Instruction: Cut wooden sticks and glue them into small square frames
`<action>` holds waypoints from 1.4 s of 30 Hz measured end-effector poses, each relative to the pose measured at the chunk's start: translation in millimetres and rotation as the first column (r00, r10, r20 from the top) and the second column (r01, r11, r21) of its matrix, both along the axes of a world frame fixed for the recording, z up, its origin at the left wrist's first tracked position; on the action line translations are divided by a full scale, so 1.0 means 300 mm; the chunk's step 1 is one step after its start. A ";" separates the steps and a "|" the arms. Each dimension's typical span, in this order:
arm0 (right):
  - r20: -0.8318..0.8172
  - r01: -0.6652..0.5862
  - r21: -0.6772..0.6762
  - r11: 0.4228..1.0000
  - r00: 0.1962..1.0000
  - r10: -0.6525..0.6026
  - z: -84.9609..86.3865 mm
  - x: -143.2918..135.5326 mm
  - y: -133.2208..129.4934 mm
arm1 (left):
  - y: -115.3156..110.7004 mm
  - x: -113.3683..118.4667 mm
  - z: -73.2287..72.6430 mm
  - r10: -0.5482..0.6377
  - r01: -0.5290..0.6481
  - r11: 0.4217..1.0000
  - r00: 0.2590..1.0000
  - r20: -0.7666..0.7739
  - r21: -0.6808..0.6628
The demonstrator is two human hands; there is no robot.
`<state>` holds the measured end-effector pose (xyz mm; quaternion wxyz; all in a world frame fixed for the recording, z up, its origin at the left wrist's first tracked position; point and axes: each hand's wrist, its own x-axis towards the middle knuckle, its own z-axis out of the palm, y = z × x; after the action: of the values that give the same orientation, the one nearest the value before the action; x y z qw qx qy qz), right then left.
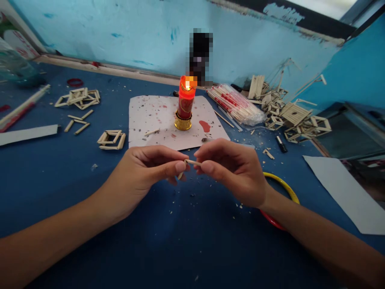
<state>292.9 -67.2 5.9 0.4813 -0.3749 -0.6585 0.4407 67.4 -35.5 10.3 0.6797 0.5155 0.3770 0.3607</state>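
My left hand (pixel 156 164) pinches a short wooden stick (pixel 180 176) between thumb and fingers. My right hand (pixel 231 168) grips the right end of another short stick (pixel 193 162), whose left end meets the first at the left fingertips. Whether the two are joined cannot be made out. Both hands hover over the blue table (pixel 180 249), in front of a lit red candle (pixel 185 100) on a gold base (pixel 183 123). The candle stands on a wax-spotted white sheet (pixel 140 116). A small stick frame (pixel 111 139) lies left of the sheet.
More stick frames (pixel 80 97) and loose sticks (pixel 78 119) lie at left. Behind right are a bag of sticks (pixel 236 102) and a pile of stick structures (pixel 293 114). A yellow and red ring (pixel 285 186) lies beneath my right wrist, near a white strip (pixel 345 192).
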 end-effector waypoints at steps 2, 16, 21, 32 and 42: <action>0.031 0.007 0.030 1.000 0.999 -0.008 -0.002 0.000 -0.002 | 0.001 0.004 0.001 0.018 -0.017 1.000 1.000 0.010 -0.026; -0.007 0.023 0.019 1.000 1.000 -0.023 -0.018 -0.009 -0.017 | 0.004 -0.009 0.006 -0.036 0.039 0.987 0.999 -0.023 0.155; -0.029 0.009 0.000 1.000 1.000 -0.009 -0.023 -0.008 -0.015 | 0.006 -0.010 0.013 -0.058 0.066 0.989 0.996 -0.068 0.129; -0.078 0.079 -0.050 0.996 0.994 -0.083 -0.012 -0.022 -0.015 | 0.017 0.007 0.014 0.054 -0.029 0.987 0.986 -0.158 0.160; 0.465 0.170 0.006 0.985 0.872 -0.153 -0.063 0.021 0.072 | 0.129 -0.079 0.096 0.427 -0.355 0.874 0.887 -0.176 0.333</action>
<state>299.4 -45.7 -12.9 0.3386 -0.5314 -0.7129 0.3080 43.7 3.3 39.1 0.4567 0.5626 0.4974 0.4770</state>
